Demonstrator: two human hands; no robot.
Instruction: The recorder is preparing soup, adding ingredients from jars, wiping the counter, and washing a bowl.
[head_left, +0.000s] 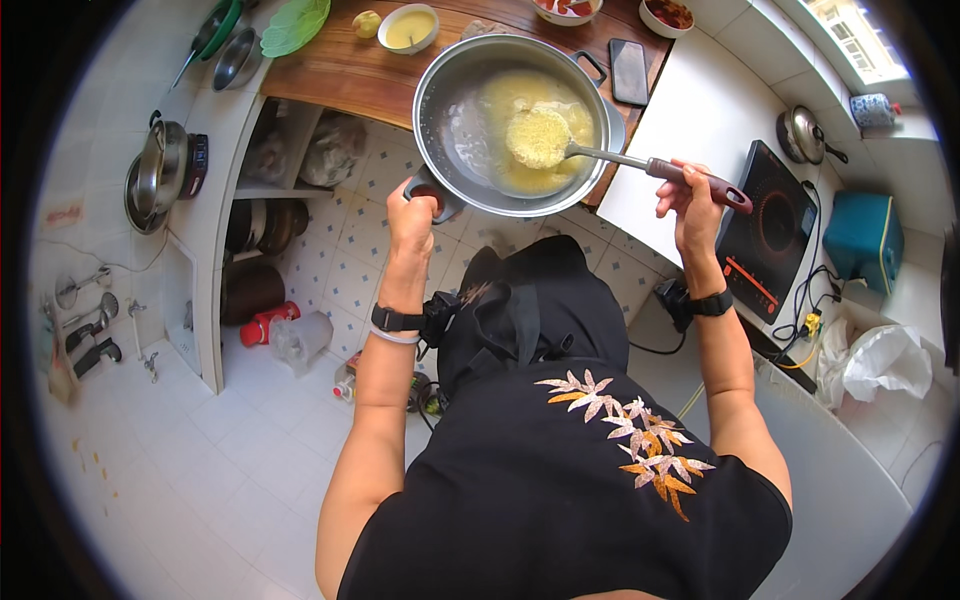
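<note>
My left hand (411, 219) grips the near side handle of a wide metal pot (459, 161), which appears tilted towards me at the edge of the wooden counter. In the pot lies a yellowish liquid (502, 97), pooled towards the right side. My right hand (694, 196) holds the maroon handle of a ladle (622, 158). Its bowl is over the liquid inside the pot and is covered by a pale yellow, grainy or frothy mass (538, 138); I cannot tell which.
A bowl of yellow liquid (409, 28) and a phone (628, 71) rest on the wooden counter (337, 71). To the right, an induction cooktop (772, 225) lies on the white counter, near a teal box (864, 240) and cables. Pans (161, 169) stand at the left.
</note>
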